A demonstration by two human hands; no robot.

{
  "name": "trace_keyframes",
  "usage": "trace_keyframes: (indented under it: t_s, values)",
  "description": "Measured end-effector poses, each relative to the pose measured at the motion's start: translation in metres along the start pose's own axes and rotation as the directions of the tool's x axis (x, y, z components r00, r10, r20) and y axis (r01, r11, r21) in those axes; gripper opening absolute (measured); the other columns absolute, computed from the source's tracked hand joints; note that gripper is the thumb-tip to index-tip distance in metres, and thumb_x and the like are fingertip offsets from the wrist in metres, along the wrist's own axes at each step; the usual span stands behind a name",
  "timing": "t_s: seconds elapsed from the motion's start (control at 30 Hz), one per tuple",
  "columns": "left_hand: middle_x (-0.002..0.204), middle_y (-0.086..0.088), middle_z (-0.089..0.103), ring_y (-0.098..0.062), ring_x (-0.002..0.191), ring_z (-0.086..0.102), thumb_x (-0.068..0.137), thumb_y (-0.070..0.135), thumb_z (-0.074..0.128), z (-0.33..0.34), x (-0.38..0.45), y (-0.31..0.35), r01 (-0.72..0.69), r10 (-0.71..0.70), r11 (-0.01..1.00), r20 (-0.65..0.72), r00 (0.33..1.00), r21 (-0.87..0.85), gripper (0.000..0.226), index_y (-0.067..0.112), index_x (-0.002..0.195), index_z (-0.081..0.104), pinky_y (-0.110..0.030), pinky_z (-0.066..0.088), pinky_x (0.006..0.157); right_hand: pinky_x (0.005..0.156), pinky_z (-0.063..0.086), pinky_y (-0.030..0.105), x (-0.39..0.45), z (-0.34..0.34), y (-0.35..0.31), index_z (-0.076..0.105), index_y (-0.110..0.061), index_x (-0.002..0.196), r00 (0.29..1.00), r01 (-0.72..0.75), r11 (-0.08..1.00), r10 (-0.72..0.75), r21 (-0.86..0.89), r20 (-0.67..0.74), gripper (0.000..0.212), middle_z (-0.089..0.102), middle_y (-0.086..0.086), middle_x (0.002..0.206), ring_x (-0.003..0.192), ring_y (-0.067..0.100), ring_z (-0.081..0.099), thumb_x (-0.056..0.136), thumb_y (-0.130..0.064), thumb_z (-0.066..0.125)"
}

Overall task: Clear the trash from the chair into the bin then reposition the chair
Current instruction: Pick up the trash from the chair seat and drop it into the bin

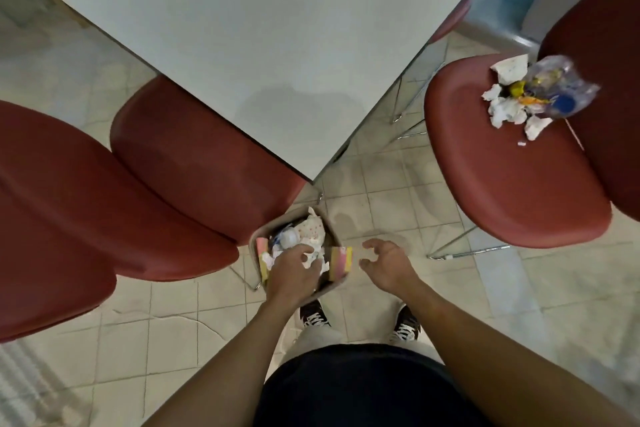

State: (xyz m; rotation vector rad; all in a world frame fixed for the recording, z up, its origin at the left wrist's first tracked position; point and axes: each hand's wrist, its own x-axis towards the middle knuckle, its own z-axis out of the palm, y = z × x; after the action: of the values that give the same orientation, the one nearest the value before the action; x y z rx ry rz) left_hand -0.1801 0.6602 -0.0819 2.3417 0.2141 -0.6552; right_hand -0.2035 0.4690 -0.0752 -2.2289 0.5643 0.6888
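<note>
A small bin (337, 262) with pink and yellow sides stands on the floor by the table's corner, holding crumpled paper and a plastic bottle. My left hand (294, 269) is over the bin's mouth, fingers closed on a piece of crumpled white paper (313, 258). To the right of the bin my right hand (388, 262) hovers, fingers spread and holding nothing. At the right stands a red chair (512, 184). On its seat lies a pile of trash (530, 94): torn white paper, a clear plastic bag and a blue cap.
A white table (277, 62) with a round blue sticker fills the middle. Two red chairs (194, 156) stand at the left, one pushed under the table. The chrome legs (464, 253) of the right chair reach onto the tiled floor. My shoes (405, 326) are below.
</note>
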Motion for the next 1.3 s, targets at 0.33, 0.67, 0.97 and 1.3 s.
trace_keyframes:
  t_s: [0.33,0.67,0.97,1.3]
  values:
    - [0.100,0.005,0.065,-0.014,0.092,0.060,0.083,0.030,0.062,0.089,-0.024,0.094,-0.067,0.063,0.995,0.056,0.996,0.074,0.022,0.026,0.104,0.067,-0.026,0.046,0.081,0.090,0.040,0.022,-0.023,-0.096,0.107,0.056,-0.016,0.127,0.999,-0.033,0.999,0.034,0.029,-0.028,0.042,0.058,0.011,0.126,0.111,0.022,0.057,0.087,-0.023,0.061]
    - [0.097,0.005,0.065,-0.012,0.088,0.062,0.084,0.030,0.064,0.172,-0.035,0.166,-0.135,0.110,0.985,0.206,0.972,0.111,0.016,0.031,0.100,0.066,-0.023,0.049,0.073,0.094,0.043,0.026,-0.033,-0.172,0.208,0.054,-0.014,0.128,0.982,-0.180,0.971,0.188,0.160,-0.034,0.042,0.059,0.007,0.128,0.115,0.021,0.057,0.088,-0.022,0.060]
    - [0.102,0.008,0.062,-0.011,0.098,0.059,0.087,0.029,0.064,0.185,0.010,0.240,-0.285,0.226,0.937,0.272,0.935,0.200,0.021,0.025,0.108,0.065,-0.026,0.047,0.087,0.096,0.044,0.031,0.000,-0.213,0.216,0.055,-0.014,0.128,0.966,-0.198,0.952,0.230,0.235,-0.117,0.042,0.058,0.011,0.124,0.115,0.025,0.054,0.086,-0.021,0.060]
    - [0.101,0.007,0.062,-0.017,0.096,0.061,0.084,0.029,0.063,0.200,0.078,0.326,-0.357,0.278,0.909,0.323,0.904,0.216,0.022,0.026,0.106,0.065,-0.029,0.050,0.086,0.100,0.041,0.029,0.061,-0.281,0.210,0.055,-0.020,0.128,0.951,-0.190,0.944,0.245,0.270,-0.188,0.044,0.056,0.010,0.129,0.119,0.024,0.052,0.086,-0.027,0.059]
